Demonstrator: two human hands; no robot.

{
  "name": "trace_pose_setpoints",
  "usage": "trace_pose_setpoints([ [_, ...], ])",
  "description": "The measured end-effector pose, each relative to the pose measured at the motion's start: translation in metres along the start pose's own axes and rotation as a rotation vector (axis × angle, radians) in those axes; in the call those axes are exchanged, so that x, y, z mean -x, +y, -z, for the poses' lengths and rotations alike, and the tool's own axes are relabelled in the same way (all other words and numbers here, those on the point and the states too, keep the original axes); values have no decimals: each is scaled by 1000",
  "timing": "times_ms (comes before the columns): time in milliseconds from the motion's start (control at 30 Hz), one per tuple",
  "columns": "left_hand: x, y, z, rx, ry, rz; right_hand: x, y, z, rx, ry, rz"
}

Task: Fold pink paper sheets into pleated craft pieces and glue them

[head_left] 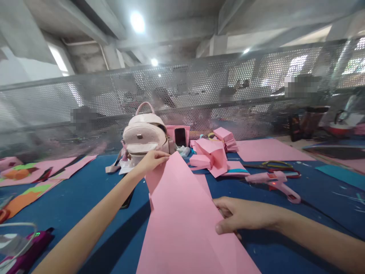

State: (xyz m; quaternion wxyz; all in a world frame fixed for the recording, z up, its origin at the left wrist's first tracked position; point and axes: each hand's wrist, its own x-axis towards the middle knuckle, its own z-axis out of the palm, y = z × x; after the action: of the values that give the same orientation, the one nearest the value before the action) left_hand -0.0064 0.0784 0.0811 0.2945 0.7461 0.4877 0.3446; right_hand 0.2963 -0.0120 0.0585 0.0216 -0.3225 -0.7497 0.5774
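Note:
A long sheet of pink paper (182, 213) stretches from the near edge of the view toward the middle of the blue table, with folded flaps or a second layer showing under it. My left hand (154, 160) pinches the paper's far left corner, fingers closed on it. On the right edge, my right hand (234, 215) grips the paper with the thumb on top and the fingers curled beneath. Just right of the paper lie folded pink paper pieces (209, 154). A pink glue gun (276, 182) with a small red light rests farther right.
Behind the paper stands a cream backpack (145, 133), with a phone (180, 137) beside it. Scissors (268, 165) lie behind the glue gun. Orange and green paper (31, 192) and a purple power strip (31, 247) are at left. A perforated metal screen (194, 91) borders the blue table (94, 198).

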Motion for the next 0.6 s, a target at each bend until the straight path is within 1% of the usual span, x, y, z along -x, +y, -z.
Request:
trace_pose_setpoints([
  [67,-11,0,-1,-77,-35,-80,-8,5,-8,-239,-75,-39],
  [133,-16,-2,-8,-162,-51,-143,-16,12,-18,-338,-154,-80],
  [233,-13,-5,-26,-303,-47,-208,-23,17,-29,-307,-303,-135],
  [267,-9,-4,-32,-351,-44,-226,-24,17,-30,-258,-343,-157],
  [300,-4,-4,-38,-396,-48,-250,-23,15,-29,-191,-354,-177],
  [333,2,-2,-43,-438,-57,-277,-22,12,-26,-114,-320,-188],
  [367,10,-1,-47,-482,-77,-309,-21,9,-23,-32,-240,-187],
  [400,18,1,-51,-527,-96,-335,-19,6,-18,55,-123,-170],
  [467,37,3,-60,-618,-109,-355,-17,2,-7,222,123,-100],
  [500,47,4,-65,-663,-119,-359,-18,1,-1,306,218,-53],
  [600,75,3,-83,-767,-151,-382,-32,4,12,538,441,78],
])
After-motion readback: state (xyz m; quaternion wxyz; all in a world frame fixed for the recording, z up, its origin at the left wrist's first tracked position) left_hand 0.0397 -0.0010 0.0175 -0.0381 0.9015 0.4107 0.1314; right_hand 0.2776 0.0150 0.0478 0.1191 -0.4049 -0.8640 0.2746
